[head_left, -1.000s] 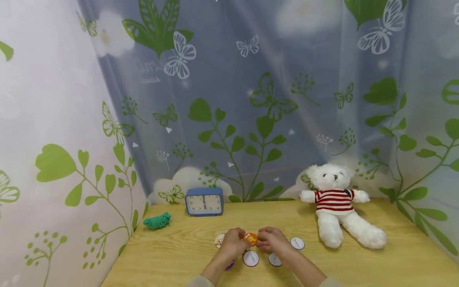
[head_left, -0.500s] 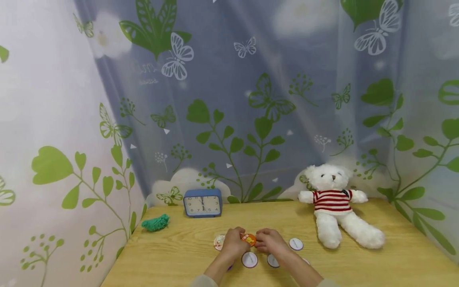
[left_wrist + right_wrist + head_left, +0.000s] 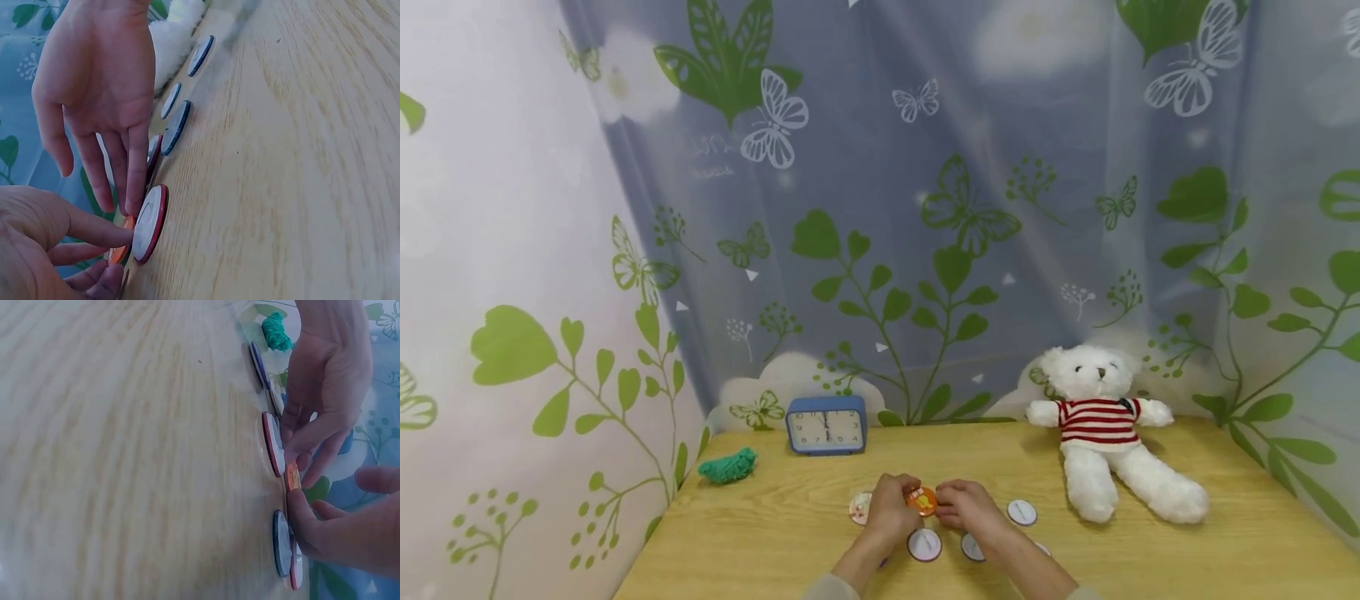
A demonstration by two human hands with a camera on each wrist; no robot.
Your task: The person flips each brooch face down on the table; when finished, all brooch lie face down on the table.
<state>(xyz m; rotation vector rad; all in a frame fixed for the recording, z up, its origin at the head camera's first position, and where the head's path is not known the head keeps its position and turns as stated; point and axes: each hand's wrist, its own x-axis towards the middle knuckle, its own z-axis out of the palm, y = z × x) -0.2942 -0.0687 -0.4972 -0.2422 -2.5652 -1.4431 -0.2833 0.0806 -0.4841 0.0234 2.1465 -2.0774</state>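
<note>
An orange button badge (image 3: 923, 502) lies picture side up on the wooden table between the two hands. My left hand (image 3: 891, 510) pinches its left side with the thumb and fingers. At its right edge, the fairly straight fingertips of my right hand (image 3: 972, 510) touch it. A white-backed badge (image 3: 924, 545) lies just nearer, its pin side up. Beneath the right forearm, another white-backed badge (image 3: 973, 547) is partly covered. A pale patterned badge (image 3: 860, 507) shows left of the left hand. A purple-edged badge (image 3: 257, 362) appears in the right wrist view.
Farther right lies a white-backed badge (image 3: 1022, 512). A blue clock (image 3: 827, 425) stands at the back, with a green yarn bundle (image 3: 727, 467) to its left. The white teddy bear (image 3: 1097, 433) in a striped shirt sits at the back right, against the printed curtain (image 3: 880, 208).
Both hands stay around the orange badge, with only slight finger shifts. The left hand hides more of the purple badge than a second ago. The whole view wobbles slightly.
</note>
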